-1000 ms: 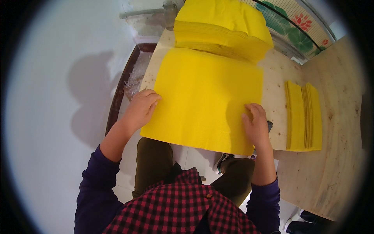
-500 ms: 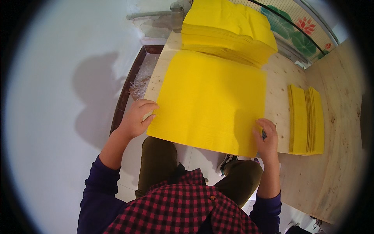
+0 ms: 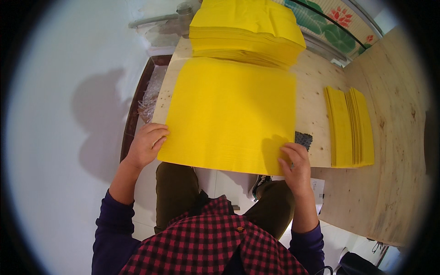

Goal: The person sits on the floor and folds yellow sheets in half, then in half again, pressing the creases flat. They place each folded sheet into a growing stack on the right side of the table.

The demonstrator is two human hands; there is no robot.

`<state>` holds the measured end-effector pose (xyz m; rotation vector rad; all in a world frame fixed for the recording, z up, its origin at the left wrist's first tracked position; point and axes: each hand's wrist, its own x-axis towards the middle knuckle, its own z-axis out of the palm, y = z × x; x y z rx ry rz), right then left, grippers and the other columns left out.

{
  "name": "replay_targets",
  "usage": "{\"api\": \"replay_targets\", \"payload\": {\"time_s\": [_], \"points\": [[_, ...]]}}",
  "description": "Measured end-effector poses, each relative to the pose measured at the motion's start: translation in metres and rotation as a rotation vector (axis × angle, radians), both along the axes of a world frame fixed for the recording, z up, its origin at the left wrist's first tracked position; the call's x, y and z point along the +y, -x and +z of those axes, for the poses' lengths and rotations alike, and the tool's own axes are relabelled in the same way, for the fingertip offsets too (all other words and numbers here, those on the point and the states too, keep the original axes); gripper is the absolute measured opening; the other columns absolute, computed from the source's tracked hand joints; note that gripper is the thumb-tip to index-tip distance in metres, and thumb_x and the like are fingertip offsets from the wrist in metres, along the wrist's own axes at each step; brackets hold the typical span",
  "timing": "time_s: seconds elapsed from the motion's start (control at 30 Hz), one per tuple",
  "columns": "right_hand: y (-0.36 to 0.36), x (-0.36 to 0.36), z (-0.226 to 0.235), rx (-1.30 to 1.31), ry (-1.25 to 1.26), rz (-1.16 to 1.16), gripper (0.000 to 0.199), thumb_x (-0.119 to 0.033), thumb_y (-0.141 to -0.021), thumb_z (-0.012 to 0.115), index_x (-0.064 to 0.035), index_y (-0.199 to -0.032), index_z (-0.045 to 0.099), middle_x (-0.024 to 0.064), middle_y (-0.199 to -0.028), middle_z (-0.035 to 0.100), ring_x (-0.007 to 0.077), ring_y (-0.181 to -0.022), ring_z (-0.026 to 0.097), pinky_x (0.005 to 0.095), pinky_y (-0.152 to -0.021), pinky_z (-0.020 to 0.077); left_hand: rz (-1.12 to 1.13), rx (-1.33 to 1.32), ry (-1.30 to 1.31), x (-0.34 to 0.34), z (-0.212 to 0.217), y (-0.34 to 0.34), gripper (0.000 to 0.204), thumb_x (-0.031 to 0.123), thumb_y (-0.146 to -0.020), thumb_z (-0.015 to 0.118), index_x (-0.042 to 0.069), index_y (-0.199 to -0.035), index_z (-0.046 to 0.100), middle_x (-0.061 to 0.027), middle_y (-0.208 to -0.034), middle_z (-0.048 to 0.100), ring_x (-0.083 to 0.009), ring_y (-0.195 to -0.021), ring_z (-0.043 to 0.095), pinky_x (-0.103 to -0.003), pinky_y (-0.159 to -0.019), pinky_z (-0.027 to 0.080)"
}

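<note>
A large yellow sheet, like felt or soft cloth (image 3: 229, 114), lies flat on the wooden table, its near edge reaching the table's front. At its left edge is my left hand (image 3: 145, 145), fingers curved and thumb apart, the tips touching or nearly touching the side. My right hand (image 3: 297, 167) sits over the near right corner, fingers bent and thumb spread from them. Neither hand visibly grips the sheet. Behind it stands a thick pile of yellow sheets (image 3: 245, 36). Whether the front sheet is single or several layers, I cannot tell.
Folded yellow bundles (image 3: 341, 128) stand at the right on the wooden table (image 3: 314, 101), beside a wooden panel (image 3: 389, 123). A dark grey textured piece (image 3: 303, 140) lies by my right hand. A glass jar (image 3: 185, 17) is at the back left. A white wall (image 3: 55, 137) is on the left.
My right hand has moved inward over the sheet's corner, and the grey piece beside it shows more. My left hand stays at the left edge. The whole view has shifted slightly.
</note>
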<state>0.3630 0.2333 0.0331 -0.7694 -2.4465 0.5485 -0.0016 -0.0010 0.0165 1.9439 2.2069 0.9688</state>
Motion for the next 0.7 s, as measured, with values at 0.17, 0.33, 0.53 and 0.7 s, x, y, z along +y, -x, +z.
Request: {"api": "replay_targets", "payload": {"time_s": [0.17,0.33,0.53,0.7], "points": [[0.009,0.004,0.001,-0.017,-0.056,0.03,0.025,-0.001,-0.072,0.071,-0.002,-0.097,0.067,0.0126,-0.104,0.064,0.0333,-0.1,0.059,0.0397,-0.088,0.0491,0.011,0.028,0.001,0.001,-0.002,0.001,0.015,0.001,-0.079,0.065,0.001,-0.094,0.066,-0.0127,-0.102,0.065,-0.032,-0.096,0.06,-0.039,-0.086,0.047],[0.012,0.008,0.003,-0.088,-0.148,0.058,0.022,-0.004,-0.073,0.071,-0.0042,-0.094,0.068,0.0101,-0.099,0.065,0.0311,-0.094,0.061,0.0391,-0.085,0.0504,0.006,0.043,-0.023,0.001,-0.004,0.003,0.012,0.001,-0.08,0.065,0.001,-0.091,0.065,-0.0124,-0.099,0.066,-0.0318,-0.093,0.061,-0.039,-0.086,0.047],[0.013,0.01,0.005,-0.108,-0.203,0.083,0.022,-0.006,-0.072,0.072,-0.0045,-0.093,0.068,0.0093,-0.098,0.066,0.0303,-0.093,0.062,0.0388,-0.084,0.0505,0.018,0.065,-0.047,0.0,-0.008,0.002,0.011,0.001,-0.08,0.064,0.001,-0.091,0.065,-0.0118,-0.099,0.066,-0.0318,-0.094,0.061,-0.041,-0.087,0.046],[0.012,0.005,0.007,-0.116,-0.194,0.071,0.023,-0.006,-0.072,0.073,-0.0033,-0.094,0.068,0.0098,-0.102,0.065,0.0306,-0.098,0.06,0.0389,-0.086,0.0496,0.022,0.057,-0.044,-0.003,-0.005,0.001,0.012,0.001,-0.081,0.063,0.002,-0.093,0.064,-0.0114,-0.098,0.066,-0.031,-0.095,0.061,-0.041,-0.089,0.045]]}}
